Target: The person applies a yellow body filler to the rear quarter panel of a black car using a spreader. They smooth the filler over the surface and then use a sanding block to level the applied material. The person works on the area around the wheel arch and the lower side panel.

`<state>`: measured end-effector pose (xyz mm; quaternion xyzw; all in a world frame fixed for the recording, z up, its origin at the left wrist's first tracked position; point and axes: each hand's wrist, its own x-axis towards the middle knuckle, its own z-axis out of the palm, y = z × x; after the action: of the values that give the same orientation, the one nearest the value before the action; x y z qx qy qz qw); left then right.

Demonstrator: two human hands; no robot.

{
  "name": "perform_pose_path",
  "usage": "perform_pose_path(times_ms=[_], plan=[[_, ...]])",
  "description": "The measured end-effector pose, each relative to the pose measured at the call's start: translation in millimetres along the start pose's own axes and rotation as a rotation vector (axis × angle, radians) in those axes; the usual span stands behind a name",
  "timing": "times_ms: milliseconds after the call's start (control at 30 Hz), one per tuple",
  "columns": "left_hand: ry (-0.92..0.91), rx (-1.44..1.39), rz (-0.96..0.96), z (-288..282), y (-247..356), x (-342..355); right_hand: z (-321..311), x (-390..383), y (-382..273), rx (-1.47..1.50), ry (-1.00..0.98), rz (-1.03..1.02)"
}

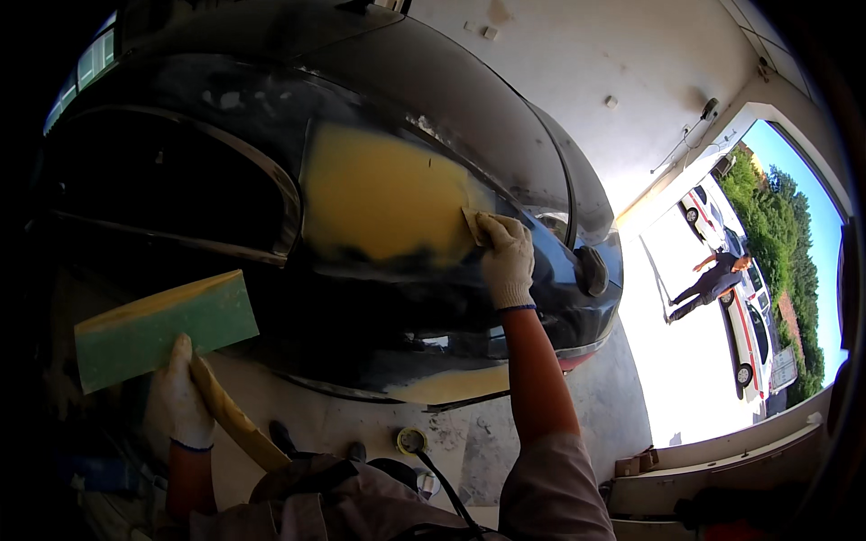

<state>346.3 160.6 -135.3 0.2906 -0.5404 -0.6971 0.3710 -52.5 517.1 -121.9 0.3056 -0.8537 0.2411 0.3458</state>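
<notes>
My left hand [187,397], in a white glove, grips a green rectangular board [171,329] by its lower edge, thumb on its face. Yellow filler [162,298] lies along the board's top edge. My right hand [505,257], also gloved, pinches a small flat filler spreader [471,225] at the right edge of a yellow filler patch [388,194]. That patch covers part of the side panel of a black car [379,311], with dark smears along its lower rim. A curved yellowish strip [236,419] runs from beside my left hand toward my body; its kind is unclear.
Below the car, on the grey floor [577,424], stands an open can [411,441] near my feet. A second yellow patch [451,384] marks the car's lower edge. Through the bright doorway at right, a person [708,284] in dark clothes is near white vehicles [744,338].
</notes>
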Motion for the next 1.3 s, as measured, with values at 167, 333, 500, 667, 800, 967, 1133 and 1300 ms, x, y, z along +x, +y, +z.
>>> perform_pose_path(times_ms=[167,333,500,667,800,967,1133,1300], plan=[[-0.061,-0.025,-0.054,-13,-14,9,4,-57,3,-0.045,-0.023,-0.047],[0.027,-0.047,0.005,24,0,-3,-15,-81,-10,-0.125,-0.139,-0.058],[-0.068,-0.094,-0.113,31,5,-8,-57,-66,-71,0.006,-0.223,0.067],[-0.004,-0.196,-0.112,61,14,-10,-75,-93,-180,1.255,-0.176,0.619],[0.005,-0.326,-0.090,80,29,-11,-79,-139,-252,1.686,-0.219,0.800],[0.139,-0.363,-0.106,79,25,-5,-85,-147,-272,1.671,-0.537,0.315],[0.253,-0.420,-0.015,32,14,12,-63,-134,-239,1.039,-0.767,0.189],[0.272,-0.468,-0.063,-13,11,17,-20,-89,-221,0.566,-0.510,0.175]])
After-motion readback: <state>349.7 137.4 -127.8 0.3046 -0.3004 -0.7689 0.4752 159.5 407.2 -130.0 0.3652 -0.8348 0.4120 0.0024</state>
